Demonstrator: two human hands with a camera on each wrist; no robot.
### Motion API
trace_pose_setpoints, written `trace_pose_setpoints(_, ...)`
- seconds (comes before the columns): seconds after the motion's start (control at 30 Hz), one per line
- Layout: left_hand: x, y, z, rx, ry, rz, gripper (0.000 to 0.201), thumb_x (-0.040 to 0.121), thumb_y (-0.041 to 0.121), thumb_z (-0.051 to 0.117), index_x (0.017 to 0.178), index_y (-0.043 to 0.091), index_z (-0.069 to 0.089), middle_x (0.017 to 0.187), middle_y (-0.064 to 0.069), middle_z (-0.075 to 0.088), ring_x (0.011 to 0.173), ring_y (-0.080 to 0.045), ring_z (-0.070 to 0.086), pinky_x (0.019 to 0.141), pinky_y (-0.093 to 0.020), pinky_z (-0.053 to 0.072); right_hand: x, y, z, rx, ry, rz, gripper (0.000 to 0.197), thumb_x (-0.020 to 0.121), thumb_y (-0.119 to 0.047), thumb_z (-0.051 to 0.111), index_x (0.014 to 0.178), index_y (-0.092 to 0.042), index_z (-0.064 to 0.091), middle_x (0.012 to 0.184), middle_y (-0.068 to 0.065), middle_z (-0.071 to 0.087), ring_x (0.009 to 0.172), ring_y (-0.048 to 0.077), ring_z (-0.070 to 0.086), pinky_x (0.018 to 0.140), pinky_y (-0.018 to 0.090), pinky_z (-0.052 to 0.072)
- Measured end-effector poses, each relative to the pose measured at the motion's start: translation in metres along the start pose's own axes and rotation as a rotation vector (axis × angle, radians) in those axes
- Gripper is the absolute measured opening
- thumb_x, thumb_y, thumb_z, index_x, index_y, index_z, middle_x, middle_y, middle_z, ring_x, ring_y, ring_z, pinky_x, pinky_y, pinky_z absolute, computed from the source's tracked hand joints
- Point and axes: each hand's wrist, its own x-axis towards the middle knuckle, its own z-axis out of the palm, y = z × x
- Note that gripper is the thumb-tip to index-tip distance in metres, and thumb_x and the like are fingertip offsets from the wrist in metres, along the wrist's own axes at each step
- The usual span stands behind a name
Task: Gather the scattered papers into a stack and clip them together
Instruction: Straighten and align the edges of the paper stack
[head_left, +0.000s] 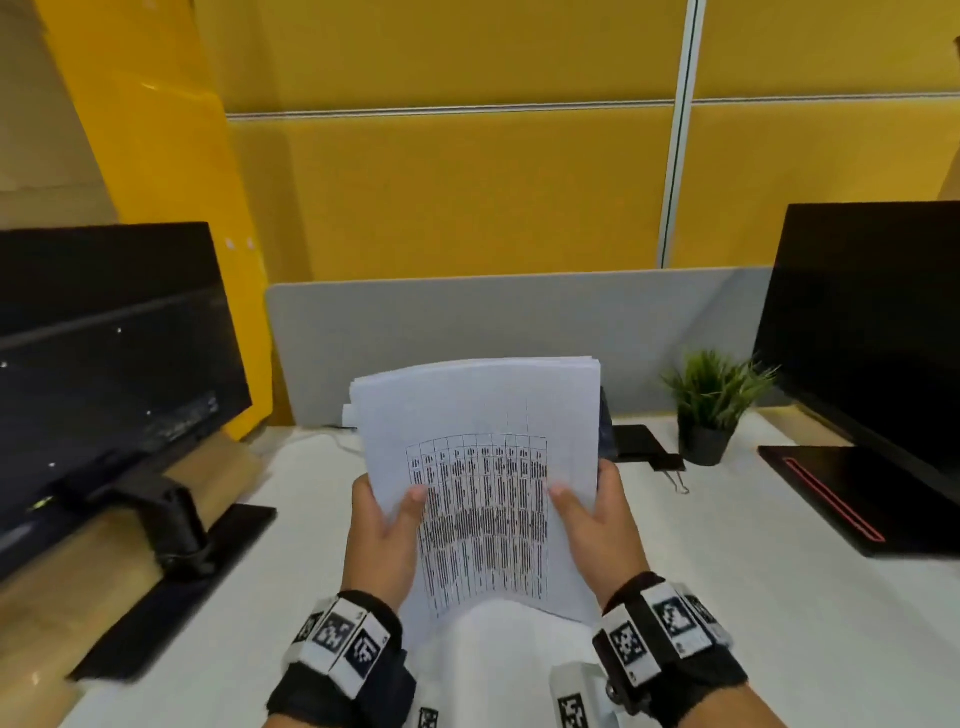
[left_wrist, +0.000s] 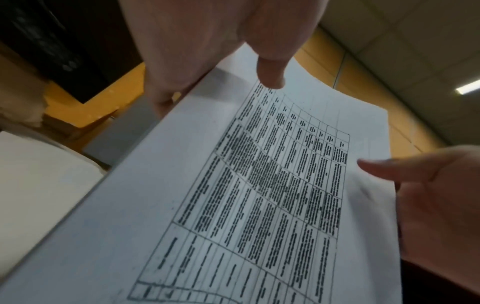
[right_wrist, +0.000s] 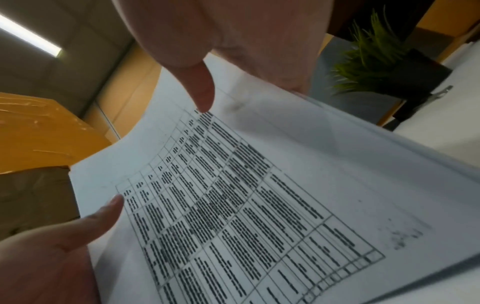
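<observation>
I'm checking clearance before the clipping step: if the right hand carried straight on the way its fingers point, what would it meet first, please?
Probably the binder clip lying on the desk just beyond the right hand, which grips the paper stack; depth is uncertain.

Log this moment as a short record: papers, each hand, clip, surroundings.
papers: stack of papers held upright above the white desk, printed table facing the person, not clipped
left hand: left hand grips the stack's left edge, thumb on front
right hand: right hand grips the right edge, thumb on front
clip: black binder clip lies on the desk beside the potted plant
surroundings: dark monitors either side
</observation>
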Motion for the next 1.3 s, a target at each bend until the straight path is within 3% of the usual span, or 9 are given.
trace_pose_setpoints(0.13, 0.011, -0.004, -0.007, 0.023, 0.045, 0.007, 0.011, 0.098, 0.020, 0.047, 0.107, 0.026, 0.049, 0.100, 0.013, 0.061, 0.095, -0.012, 0.060, 0.077, -0.030, 0.044, 0.004, 0.002, 0.007, 0.024, 0.029, -0.023, 0.027, 0.096, -0.009, 0.047, 0.115, -0.027, 0.049, 0.112, -0.006, 0.064, 0.109, 0.016, 0.060, 0.098, 0.039, 0.047)
trace_pose_setpoints(0.3, 0.019, -0.011, -0.013, -0.005, 0.015, 0.002, 0.033, 0.089, 0.020, 0.060, 0.116, 0.018, 0.042, 0.105, 0.009, 0.059, 0.097, -0.010, 0.059, 0.084, -0.034, 0.047, 0.001, 0.014, 0.004, 0.026, 0.005, 0.024, 0.028, 0.091, -0.011, 0.057, 0.112, -0.028, 0.047, 0.115, -0.003, 0.063, 0.109, 0.021, 0.061, 0.096, 0.046, 0.050)
trace_pose_setpoints(0.47, 0.029, -0.021, -0.013, 0.021, 0.082, 0.032, 0.010, 0.093, 0.016, 0.054, 0.101, 0.021, 0.052, 0.099, 0.003, 0.063, 0.098, -0.024, 0.062, 0.077, -0.034, 0.049, 0.002, 0.022, -0.004, 0.002, -0.096, 0.016, 0.030, 0.091, -0.006, 0.057, 0.110, -0.029, 0.055, 0.112, -0.003, 0.068, 0.105, 0.018, 0.064, 0.091, 0.038, 0.053)
trace_pose_setpoints(0.6, 0.031, -0.011, -0.021, -0.354, 0.137, -0.015, 0.014, 0.096, 0.010, 0.048, 0.105, 0.019, 0.054, 0.113, -0.007, 0.065, 0.106, -0.026, 0.063, 0.088, -0.042, 0.049, -0.005, 0.034, -0.025, -0.062, -0.196, 0.072, 0.028, 0.074, -0.028, 0.078, 0.099, -0.022, 0.067, 0.103, 0.006, 0.074, 0.095, 0.020, 0.070, 0.085, 0.040, 0.057)
trace_pose_setpoints(0.7, 0.026, -0.006, -0.018, -0.563, 0.078, -0.092, 0.026, 0.098, 0.009, 0.041, 0.123, 0.010, 0.050, 0.125, -0.012, 0.062, 0.116, -0.030, 0.058, 0.099, -0.048, 0.044, -0.005, 0.048, -0.032, 0.322, -0.162, 0.160, 0.078, 0.048, -0.042, 0.090, 0.113, -0.008, 0.063, 0.110, 0.017, 0.070, 0.102, 0.035, 0.067, 0.092, 0.053, 0.051)
trace_pose_setpoints(0.87, 0.007, -0.012, 0.000, -0.728, 0.035, -0.175, 0.031, 0.097, 0.012, 0.039, 0.125, 0.016, 0.052, 0.117, -0.002, 0.068, 0.106, -0.022, 0.065, 0.086, -0.045, 0.054, -0.006, 0.037, -0.022, 0.987, -0.144, 0.113, 0.075, 0.070, -0.021, 0.081, 0.136, -0.008, 0.046, 0.132, 0.021, 0.056, 0.119, 0.039, 0.056, 0.092, 0.059, 0.046)
trace_pose_setpoints(1.0, 0.009, -0.015, -0.008, -0.687, -0.027, -0.167, 0.046, 0.081, 0.009, 0.054, 0.125, 0.021, 0.054, 0.113, -0.001, 0.071, 0.100, -0.020, 0.068, 0.075, -0.038, 0.059, -0.005, 0.015, -0.023, 0.646, -0.064, -0.048, 0.047, 0.074, -0.013, 0.068, 0.120, -0.012, 0.060, 0.113, 0.014, 0.070, 0.104, 0.033, 0.067, 0.080, 0.046, 0.056)
trace_pose_setpoints(1.13, 0.039, -0.014, -0.050, -0.394, -0.054, -0.087, 0.051, 0.075, -0.008, 0.065, 0.119, 0.015, 0.054, 0.108, -0.008, 0.071, 0.083, -0.019, 0.072, 0.067, -0.032, 0.059, 0.019, 0.009, -0.057, 0.386, 0.006, -0.145, 0.091, 0.039, -0.040, 0.093, 0.116, -0.006, 0.062, 0.107, 0.017, 0.071, 0.099, 0.034, 0.068, 0.076, 0.040, 0.058)
trace_pose_setpoints(1.3, 0.039, -0.010, -0.056, 0.116, -0.264, -0.027, 0.046, 0.059, 0.031, 0.083, 0.101, 0.026, 0.064, 0.089, 0.016, 0.075, 0.082, -0.005, 0.070, 0.067, -0.021, 0.056, 0.035, -0.005, -0.066, 0.171, -0.049, -0.138, 0.057, 0.056, -0.023, 0.085, 0.106, -0.006, 0.065, 0.095, 0.011, 0.074, 0.093, 0.031, 0.069, 0.070, 0.031, 0.059)
